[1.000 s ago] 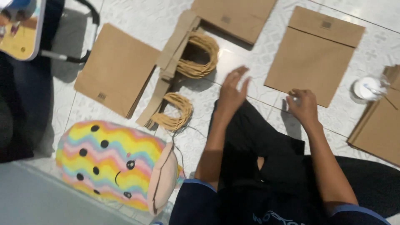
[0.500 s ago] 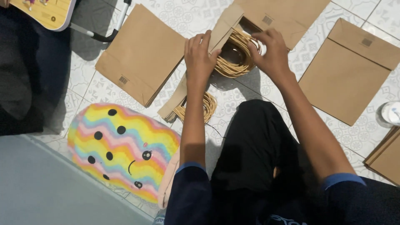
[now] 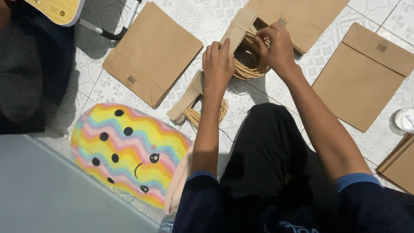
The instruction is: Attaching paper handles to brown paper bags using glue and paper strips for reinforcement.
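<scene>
Two stacks of flat brown paper bags (image 3: 151, 54) lie finished-looking on the tiled floor, while the left hand (image 3: 217, 64) presses half-open on a cardboard strip (image 3: 237, 30) and the right hand (image 3: 276, 47) pinches a handle from the twine-handle bundle (image 3: 248, 60) between them, so most handles seem unattached.

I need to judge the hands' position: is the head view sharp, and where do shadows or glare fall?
Head view: fairly sharp, with slight softness on the left hand and right hand; soft shadows fall beside the arms on the tiled floor; no strong glare; the coil of paper cord is dim inside.
</scene>
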